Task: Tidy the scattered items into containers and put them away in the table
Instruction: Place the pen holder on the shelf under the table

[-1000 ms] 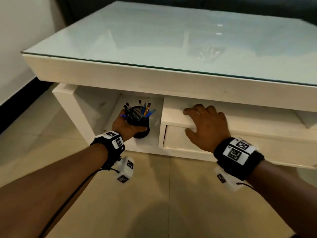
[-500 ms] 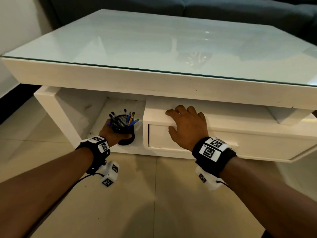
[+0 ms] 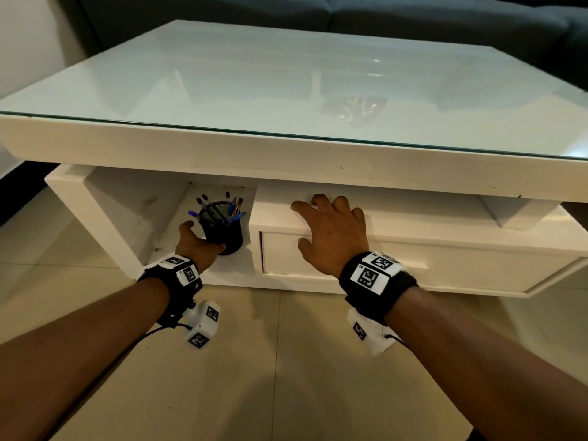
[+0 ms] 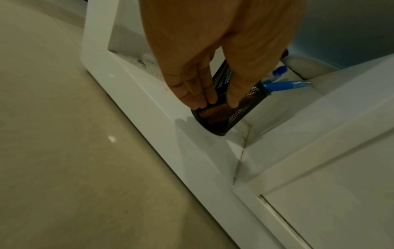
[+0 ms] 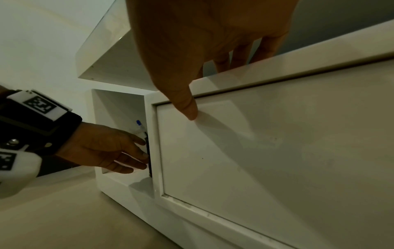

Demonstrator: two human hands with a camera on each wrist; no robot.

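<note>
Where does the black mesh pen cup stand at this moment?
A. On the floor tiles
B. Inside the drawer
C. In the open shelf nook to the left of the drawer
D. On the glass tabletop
C: the pen cup stands on the floor of the open nook under the tabletop, just left of the drawer, with the left hand around it.

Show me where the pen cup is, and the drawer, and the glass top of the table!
pen cup (image 3: 222,232), head view, on its black mesh side wall.
drawer (image 3: 477,272), head view, on its white front panel.
glass top (image 3: 254,90), head view, on the bare middle of the glass.
</note>
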